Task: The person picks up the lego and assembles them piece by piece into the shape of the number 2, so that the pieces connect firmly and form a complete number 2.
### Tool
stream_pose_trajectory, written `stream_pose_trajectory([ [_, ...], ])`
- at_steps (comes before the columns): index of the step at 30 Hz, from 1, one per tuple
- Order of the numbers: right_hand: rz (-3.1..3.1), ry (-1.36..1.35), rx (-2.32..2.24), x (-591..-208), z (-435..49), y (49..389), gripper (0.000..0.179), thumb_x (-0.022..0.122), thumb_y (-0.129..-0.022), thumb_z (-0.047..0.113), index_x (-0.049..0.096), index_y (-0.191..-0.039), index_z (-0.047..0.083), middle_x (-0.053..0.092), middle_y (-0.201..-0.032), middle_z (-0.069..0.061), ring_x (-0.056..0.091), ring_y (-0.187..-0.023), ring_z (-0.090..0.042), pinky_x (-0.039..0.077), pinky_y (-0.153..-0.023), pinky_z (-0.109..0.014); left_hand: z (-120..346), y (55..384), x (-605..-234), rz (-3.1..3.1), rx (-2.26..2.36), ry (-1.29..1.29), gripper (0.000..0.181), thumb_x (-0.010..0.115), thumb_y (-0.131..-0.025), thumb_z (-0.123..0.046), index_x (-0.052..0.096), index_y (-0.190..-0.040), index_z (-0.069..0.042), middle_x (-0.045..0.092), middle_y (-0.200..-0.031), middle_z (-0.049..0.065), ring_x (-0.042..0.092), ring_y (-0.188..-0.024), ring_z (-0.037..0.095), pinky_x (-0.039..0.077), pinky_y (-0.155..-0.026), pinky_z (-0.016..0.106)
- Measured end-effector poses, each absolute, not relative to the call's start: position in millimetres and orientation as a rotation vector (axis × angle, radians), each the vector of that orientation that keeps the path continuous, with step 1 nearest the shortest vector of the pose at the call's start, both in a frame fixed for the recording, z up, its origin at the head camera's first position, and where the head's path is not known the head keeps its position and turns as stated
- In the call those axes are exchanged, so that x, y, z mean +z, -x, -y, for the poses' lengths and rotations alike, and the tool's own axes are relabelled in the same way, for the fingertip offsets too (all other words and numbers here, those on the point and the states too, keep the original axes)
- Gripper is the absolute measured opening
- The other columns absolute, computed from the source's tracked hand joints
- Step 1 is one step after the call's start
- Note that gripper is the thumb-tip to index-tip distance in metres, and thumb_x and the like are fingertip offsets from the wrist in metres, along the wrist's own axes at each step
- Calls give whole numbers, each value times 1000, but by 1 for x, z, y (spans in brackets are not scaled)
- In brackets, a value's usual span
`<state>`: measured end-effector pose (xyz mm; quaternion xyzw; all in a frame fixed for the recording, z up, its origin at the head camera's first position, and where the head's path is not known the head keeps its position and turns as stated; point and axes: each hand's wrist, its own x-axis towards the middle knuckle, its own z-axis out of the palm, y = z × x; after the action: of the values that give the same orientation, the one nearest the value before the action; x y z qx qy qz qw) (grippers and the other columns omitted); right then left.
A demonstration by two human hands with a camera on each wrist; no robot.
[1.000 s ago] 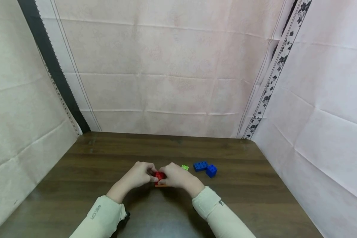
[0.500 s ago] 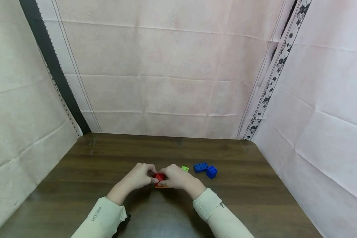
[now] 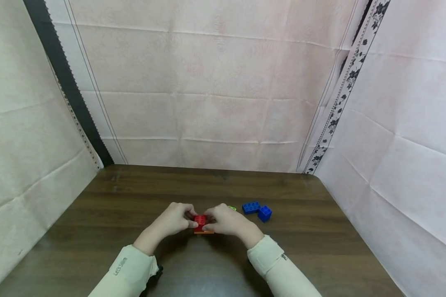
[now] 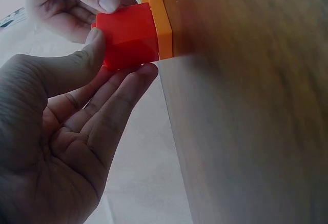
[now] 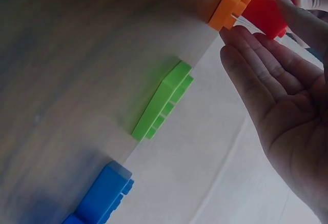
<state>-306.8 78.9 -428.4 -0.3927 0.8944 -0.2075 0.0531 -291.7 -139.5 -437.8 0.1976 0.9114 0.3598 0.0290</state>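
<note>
A red building brick stands on one end of a flat orange brick that lies on the table. My left hand pinches the red brick from the left, thumb on the near side and fingers on the far side, as the left wrist view shows. On the other side is my right hand, its fingers spread loosely and reaching past the orange brick's end. In the right wrist view its thumb overlaps the red brick, and studs of the orange brick show beside the red one.
A flat lime-green brick lies just beyond the right hand, mostly hidden in the head view. Farther right are a long blue brick and a square blue brick, close together. White cloth walls surround the brown wooden table.
My right hand has loosened and shifted slightly to the right, uncovering more of the red and orange bricks and covering more of the green one. The left hand keeps its grip.
</note>
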Motion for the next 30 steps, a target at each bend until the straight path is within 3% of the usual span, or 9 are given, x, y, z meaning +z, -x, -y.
stream_pose_trajectory([
  [8, -2722, 1161, -617, -428, -90, 312, 34, 73, -94, 22, 69, -123, 6, 74, -111, -2, 69, -97, -7, 55, -81, -22, 139, 292, -439, -2813, 1122, -582, 13, 83, -84, -17, 72, -92, -15, 69, -84, -7, 65, -77, 9, 56, -70, 32],
  [14, -2740, 1099, -620, -424, -105, 317, 37, 72, -96, 26, 68, -126, 5, 73, -114, -3, 69, -101, -10, 56, -87, -29, 138, 293, -439, -2813, 1115, -552, 14, 83, -84, -18, 72, -92, -16, 69, -85, -6, 64, -78, 10, 57, -73, 34],
  [22, -2842, 1029, -570, -424, -134, 332, 44, 71, -96, 27, 63, -131, 2, 67, -127, -13, 64, -115, -27, 53, -95, -42, 138, 293, -439, -2813, 1112, -539, 14, 83, -84, -18, 73, -95, -15, 70, -87, -5, 64, -79, 11, 57, -72, 34],
  [30, -2937, 893, -538, -424, -161, 347, 47, 72, -95, 24, 61, -134, 1, 65, -130, -13, 61, -120, -28, 50, -98, -46, 138, 294, -439, -2805, 1106, -536, 15, 82, -85, -18, 73, -95, -16, 70, -88, -5, 63, -79, 11, 56, -71, 34],
])
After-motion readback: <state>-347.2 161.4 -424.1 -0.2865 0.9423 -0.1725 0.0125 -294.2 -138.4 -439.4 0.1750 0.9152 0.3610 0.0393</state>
